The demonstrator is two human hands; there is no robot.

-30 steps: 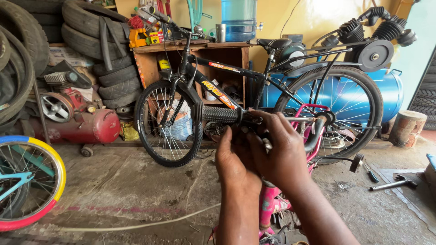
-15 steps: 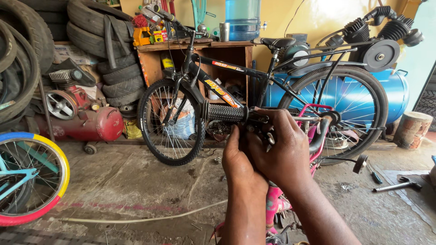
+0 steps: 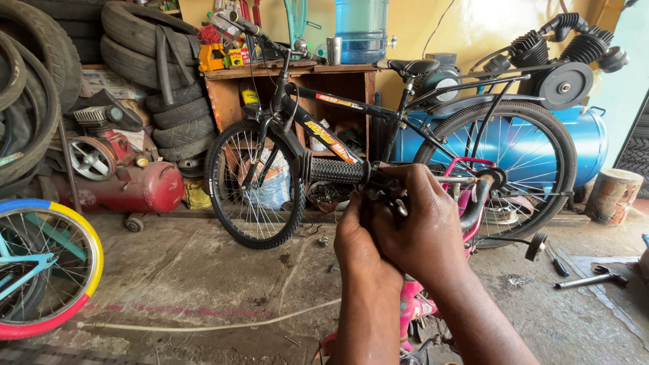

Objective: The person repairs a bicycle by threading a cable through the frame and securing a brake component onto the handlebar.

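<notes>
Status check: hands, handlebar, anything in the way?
Left hand and right hand both closed around the handlebar next to the black grip. Pink bike frame below. Black bicycle parked behind, apart.

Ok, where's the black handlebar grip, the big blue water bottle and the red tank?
black handlebar grip (image 3: 336, 171), head view, middle of its ribbed sleeve.
blue water bottle (image 3: 362, 27), head view, its clear blue body.
red tank (image 3: 138, 189), head view, its rounded side.

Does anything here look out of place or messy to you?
Tools lie loose on the dusty concrete floor at right, and a white hose trails across it. Both hands, left hand and right hand, clasp the pink bicycle's handlebar by its black grip.
</notes>
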